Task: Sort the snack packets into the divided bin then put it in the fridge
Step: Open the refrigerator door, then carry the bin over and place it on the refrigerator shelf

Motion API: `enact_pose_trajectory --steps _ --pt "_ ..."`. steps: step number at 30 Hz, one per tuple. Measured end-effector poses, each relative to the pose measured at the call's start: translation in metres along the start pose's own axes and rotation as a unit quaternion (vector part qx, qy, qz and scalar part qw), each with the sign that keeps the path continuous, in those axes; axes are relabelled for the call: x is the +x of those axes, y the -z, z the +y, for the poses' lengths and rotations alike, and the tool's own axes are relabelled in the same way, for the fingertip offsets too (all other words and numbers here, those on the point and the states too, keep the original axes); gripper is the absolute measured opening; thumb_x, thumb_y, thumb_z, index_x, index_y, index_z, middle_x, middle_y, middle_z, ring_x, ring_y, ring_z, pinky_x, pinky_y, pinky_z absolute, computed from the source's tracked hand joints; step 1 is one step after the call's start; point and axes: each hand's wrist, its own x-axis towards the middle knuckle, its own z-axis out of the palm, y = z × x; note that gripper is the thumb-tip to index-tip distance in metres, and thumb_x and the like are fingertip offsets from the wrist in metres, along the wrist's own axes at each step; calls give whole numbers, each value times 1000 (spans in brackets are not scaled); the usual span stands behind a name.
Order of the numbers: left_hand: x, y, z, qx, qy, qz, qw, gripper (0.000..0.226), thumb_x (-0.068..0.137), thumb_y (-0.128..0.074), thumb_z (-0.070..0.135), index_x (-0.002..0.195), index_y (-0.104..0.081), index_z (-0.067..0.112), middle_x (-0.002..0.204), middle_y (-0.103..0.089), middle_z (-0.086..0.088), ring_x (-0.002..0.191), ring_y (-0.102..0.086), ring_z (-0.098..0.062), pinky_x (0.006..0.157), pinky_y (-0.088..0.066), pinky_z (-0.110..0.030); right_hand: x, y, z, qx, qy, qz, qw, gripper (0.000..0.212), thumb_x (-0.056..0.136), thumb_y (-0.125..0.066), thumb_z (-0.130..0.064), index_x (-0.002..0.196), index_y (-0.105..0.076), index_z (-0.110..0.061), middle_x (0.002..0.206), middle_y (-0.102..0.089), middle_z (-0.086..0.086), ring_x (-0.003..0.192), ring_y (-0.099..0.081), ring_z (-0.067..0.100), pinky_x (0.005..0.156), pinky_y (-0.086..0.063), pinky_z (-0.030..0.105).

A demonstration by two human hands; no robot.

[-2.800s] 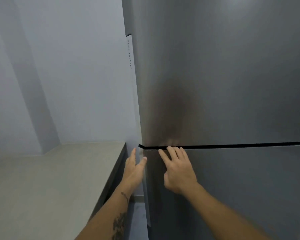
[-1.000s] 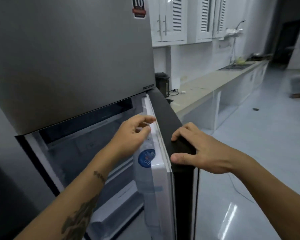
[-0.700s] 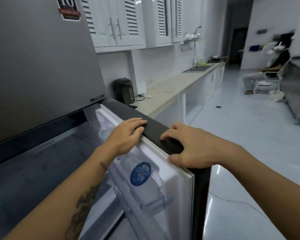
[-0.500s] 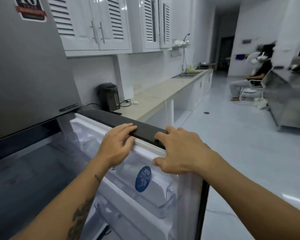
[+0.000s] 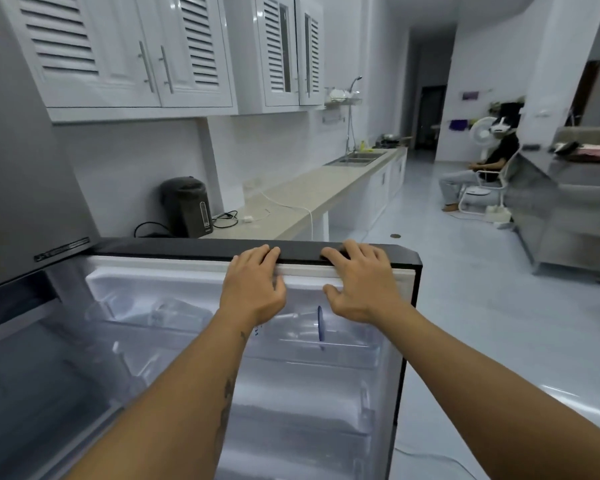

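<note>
The grey fridge [image 5: 21, 150] stands at the left, and its lower door [image 5: 174, 249] is swung wide open toward me. My left hand [image 5: 253, 289] and my right hand [image 5: 361, 282] lie side by side on the door's black top edge, fingers curled over it; the right thumb hooks under the white inner rim. Clear door shelves [image 5: 326, 375] face me below the hands. At the lower left lies the dim fridge interior [image 5: 32, 375]. No snack packets or divided bin are in view.
A beige counter [image 5: 309, 192] runs away behind the door, with a black hot-water pot [image 5: 187, 207], cables and a sink [image 5: 357, 157]. White louvred cabinets [image 5: 136, 53] hang above. A seated person [image 5: 482, 168] and a steel table [image 5: 568, 188] are at the right, across the open floor.
The lower fridge door has gone from shut to wide open. Both hands moved from its front onto its top edge and stay there. My view has turned right toward the kitchen.
</note>
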Motion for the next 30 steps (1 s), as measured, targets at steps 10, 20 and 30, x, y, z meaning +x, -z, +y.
enact_pose_trajectory --steps 10,20,30 --pt "17 13 6 -25 23 -64 997 62 91 -46 29 150 -34 19 156 -32 1 143 -28 -19 117 -27 -37 30 -12 16 34 -3 -40 999 61 80 -53 -51 138 -43 -35 125 -51 0 120 -47 25 109 -30 44" --pt "-100 89 -66 -111 156 -12 981 28 88 -52 20 111 -68 25 102 -67 11 88 -63 -9 87 -54 -33 -2 11 -82 264 147 -72 951 52 83 -54 -42 134 -53 -28 131 -52 -5 119 -50 20 104 -39 42" --pt "-346 214 -165 -7 366 -2 930 26 92 -54 21 114 -68 24 104 -69 6 93 -61 -12 85 -51 -26 -61 43 -327 296 397 -199 846 49 87 -57 -45 134 -51 -31 126 -53 -3 115 -54 21 103 -42 45"
